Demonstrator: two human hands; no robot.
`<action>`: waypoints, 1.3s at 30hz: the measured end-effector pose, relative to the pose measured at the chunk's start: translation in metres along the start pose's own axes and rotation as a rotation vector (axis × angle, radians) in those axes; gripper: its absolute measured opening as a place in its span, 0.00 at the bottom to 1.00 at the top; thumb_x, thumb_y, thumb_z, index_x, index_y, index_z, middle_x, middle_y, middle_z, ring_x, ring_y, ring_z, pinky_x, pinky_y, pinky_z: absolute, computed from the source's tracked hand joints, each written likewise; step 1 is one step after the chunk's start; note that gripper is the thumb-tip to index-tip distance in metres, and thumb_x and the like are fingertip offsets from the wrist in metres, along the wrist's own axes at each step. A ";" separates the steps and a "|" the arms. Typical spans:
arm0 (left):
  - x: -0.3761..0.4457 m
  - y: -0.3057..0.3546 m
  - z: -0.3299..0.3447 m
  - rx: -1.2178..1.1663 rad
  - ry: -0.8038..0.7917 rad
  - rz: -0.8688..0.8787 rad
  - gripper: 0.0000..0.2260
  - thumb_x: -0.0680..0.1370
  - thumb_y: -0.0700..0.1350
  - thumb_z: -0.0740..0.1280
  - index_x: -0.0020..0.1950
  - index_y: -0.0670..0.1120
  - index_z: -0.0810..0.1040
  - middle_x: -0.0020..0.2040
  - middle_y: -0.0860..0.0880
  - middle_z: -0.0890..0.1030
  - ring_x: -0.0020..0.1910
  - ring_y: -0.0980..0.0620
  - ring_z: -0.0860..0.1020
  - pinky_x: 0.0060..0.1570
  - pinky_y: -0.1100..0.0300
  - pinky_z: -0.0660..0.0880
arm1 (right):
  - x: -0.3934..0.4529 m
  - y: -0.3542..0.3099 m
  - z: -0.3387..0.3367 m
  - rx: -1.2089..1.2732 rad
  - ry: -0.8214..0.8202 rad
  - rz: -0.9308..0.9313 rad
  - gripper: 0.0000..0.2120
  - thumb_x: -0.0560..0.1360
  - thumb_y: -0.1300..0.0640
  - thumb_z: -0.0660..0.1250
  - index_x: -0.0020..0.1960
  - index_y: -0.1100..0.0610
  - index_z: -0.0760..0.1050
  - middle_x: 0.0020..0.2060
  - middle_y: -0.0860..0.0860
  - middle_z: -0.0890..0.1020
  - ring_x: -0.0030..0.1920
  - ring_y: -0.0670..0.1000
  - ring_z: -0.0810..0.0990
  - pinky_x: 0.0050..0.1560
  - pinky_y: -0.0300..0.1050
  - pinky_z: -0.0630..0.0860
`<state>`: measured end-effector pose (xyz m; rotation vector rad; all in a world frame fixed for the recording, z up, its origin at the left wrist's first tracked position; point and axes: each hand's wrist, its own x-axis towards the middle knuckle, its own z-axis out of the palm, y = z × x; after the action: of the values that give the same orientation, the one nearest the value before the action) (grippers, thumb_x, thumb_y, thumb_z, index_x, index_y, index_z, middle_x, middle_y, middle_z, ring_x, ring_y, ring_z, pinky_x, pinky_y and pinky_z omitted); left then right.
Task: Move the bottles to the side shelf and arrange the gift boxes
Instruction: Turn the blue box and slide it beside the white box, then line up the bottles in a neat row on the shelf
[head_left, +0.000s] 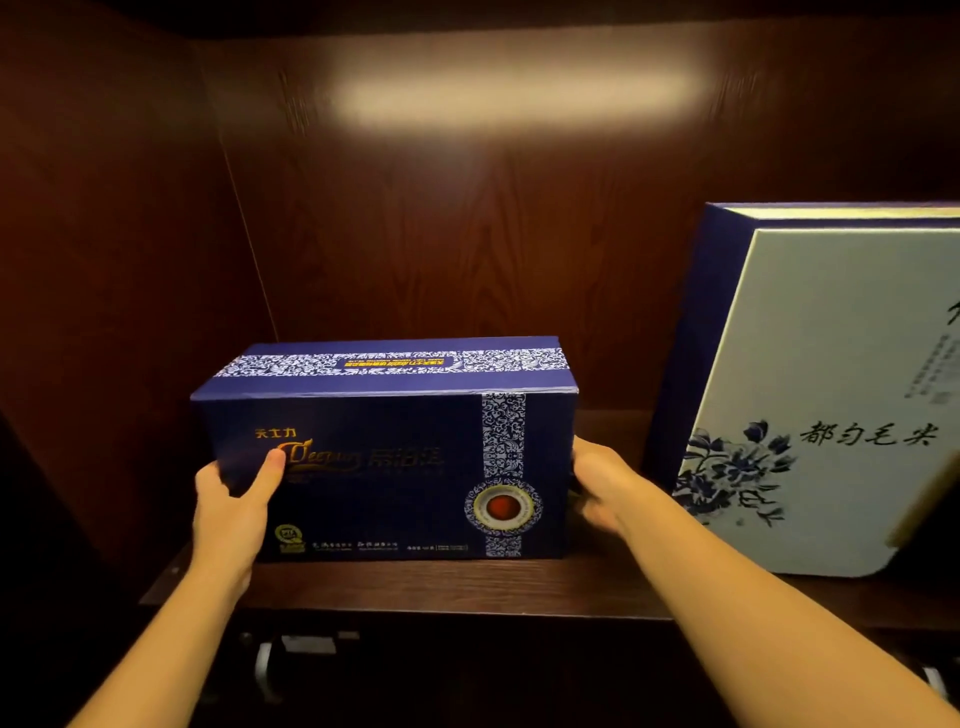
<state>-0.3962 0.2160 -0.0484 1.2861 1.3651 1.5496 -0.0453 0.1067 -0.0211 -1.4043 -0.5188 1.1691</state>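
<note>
A dark blue gift box (384, 467) with gold lettering and a white patterned band stands on the dark wooden shelf (457, 587), left of centre. My left hand (234, 514) grips its left end, thumb across the front face. My right hand (597, 488) presses against its right end, fingers behind the edge. A larger gift box (810, 405), pale with blue flowers, black characters and a navy spine, stands upright and tilted at the right, a short gap from the blue box. No bottles are in view.
The shelf sits in a dark wood cabinet with a side wall (114, 312) at the left and a back panel (467, 234) lit from above. Below the shelf edge lie some pale metal fittings (291, 654) in shadow.
</note>
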 end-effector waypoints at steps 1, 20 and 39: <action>-0.001 0.000 0.000 -0.004 -0.006 -0.002 0.32 0.65 0.65 0.71 0.63 0.52 0.67 0.55 0.50 0.75 0.48 0.54 0.76 0.44 0.60 0.71 | -0.001 0.001 -0.002 0.004 -0.003 0.000 0.15 0.74 0.42 0.68 0.47 0.52 0.84 0.48 0.51 0.87 0.53 0.53 0.82 0.60 0.56 0.76; -0.065 0.047 0.019 0.241 0.187 0.112 0.29 0.70 0.60 0.70 0.63 0.44 0.68 0.60 0.41 0.73 0.55 0.42 0.74 0.52 0.49 0.69 | -0.070 0.008 -0.031 -0.035 -0.009 0.043 0.28 0.77 0.40 0.62 0.71 0.55 0.70 0.66 0.53 0.75 0.62 0.54 0.76 0.59 0.50 0.72; -0.344 0.135 0.280 0.015 -0.745 0.124 0.23 0.74 0.59 0.66 0.62 0.47 0.68 0.55 0.49 0.74 0.53 0.49 0.75 0.48 0.55 0.68 | -0.229 -0.028 -0.379 0.022 0.583 -0.211 0.29 0.72 0.42 0.71 0.68 0.56 0.73 0.55 0.54 0.81 0.52 0.53 0.81 0.47 0.49 0.78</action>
<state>-0.0217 -0.0545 -0.0079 1.7433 0.8252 0.9587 0.1980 -0.2628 0.0159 -1.5438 -0.2288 0.5535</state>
